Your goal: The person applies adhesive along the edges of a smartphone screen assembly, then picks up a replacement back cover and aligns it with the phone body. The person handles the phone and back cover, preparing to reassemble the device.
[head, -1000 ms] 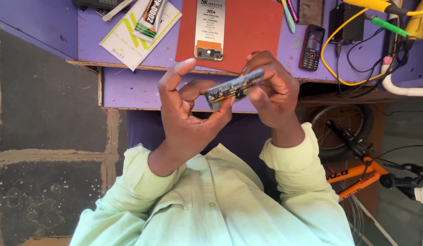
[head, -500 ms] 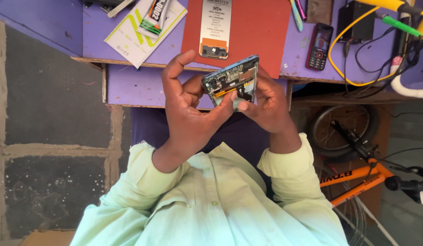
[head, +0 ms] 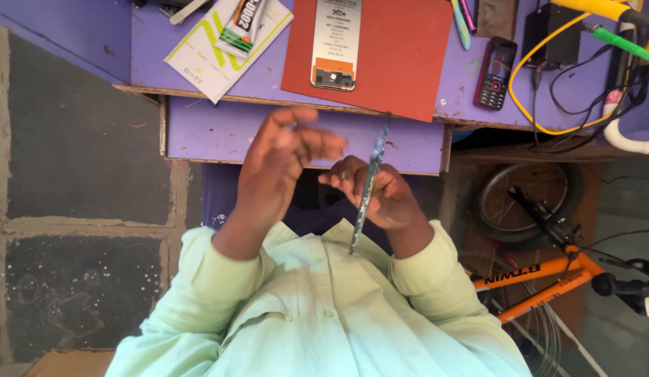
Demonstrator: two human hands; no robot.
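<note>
My right hand [head: 387,199] grips an opened phone body [head: 370,183], turned edge-on so it shows as a thin strip in front of my chest. My left hand [head: 279,164] is raised just left of it, fingers loosely spread and blurred, holding nothing. Both hands hover in front of the purple desk [head: 303,132]. A red mat [head: 401,59] lies on the desk above them, with a white and orange phone package [head: 336,45] on it.
A glue tube [head: 242,24] rests on a white leaflet [head: 220,49] at the desk's left. A small red keypad phone [head: 495,73], a black box and yellow cables [head: 548,105] sit at the right. An orange bicycle [head: 541,272] stands on the floor at the right.
The phone body has turned from flat-on to edge-on and now sits in my right hand alone. My left hand has let go and lifted away to the left.
</note>
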